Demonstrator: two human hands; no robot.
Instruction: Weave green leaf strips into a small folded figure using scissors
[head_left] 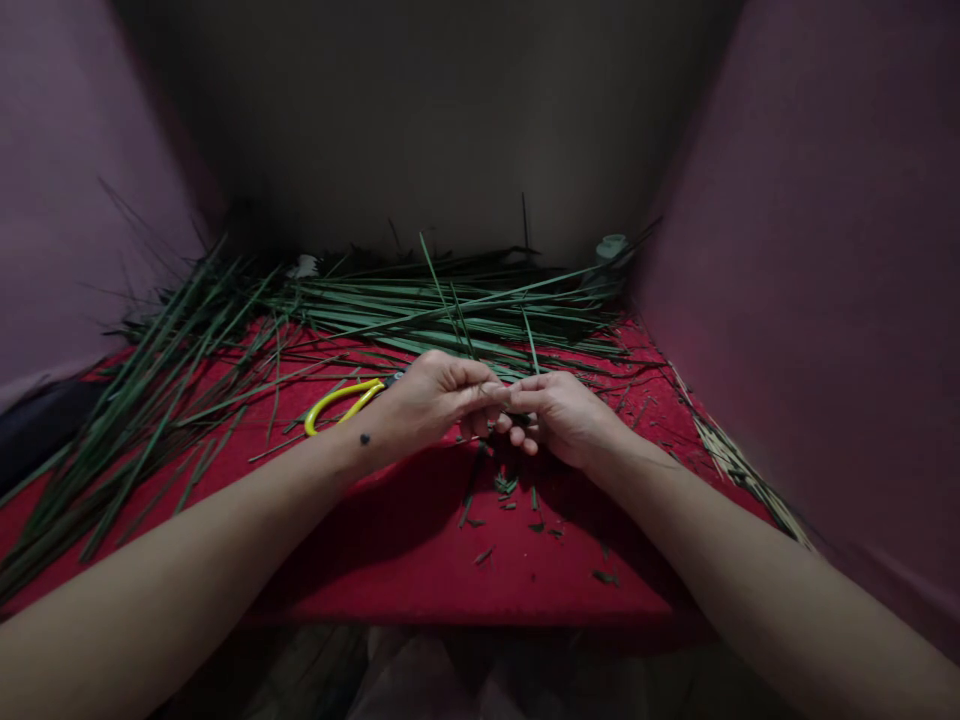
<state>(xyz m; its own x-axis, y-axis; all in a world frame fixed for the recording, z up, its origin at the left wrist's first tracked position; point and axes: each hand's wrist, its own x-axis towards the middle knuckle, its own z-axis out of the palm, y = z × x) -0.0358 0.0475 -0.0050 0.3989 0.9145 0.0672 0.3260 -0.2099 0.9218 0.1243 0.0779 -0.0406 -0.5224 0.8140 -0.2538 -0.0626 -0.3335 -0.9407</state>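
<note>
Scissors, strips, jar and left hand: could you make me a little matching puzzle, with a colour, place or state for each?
Things:
1. Scissors
2. Strips
3. Jar
4. Left hand

Descriptions:
A. Standing in the far right corner
B. Fingertips close to those of the right hand
C. Yellow-handled
D. Long and green, many lying in a pile at the back

Right pairs: 1-C, 2-D, 3-A, 4-B.
</note>
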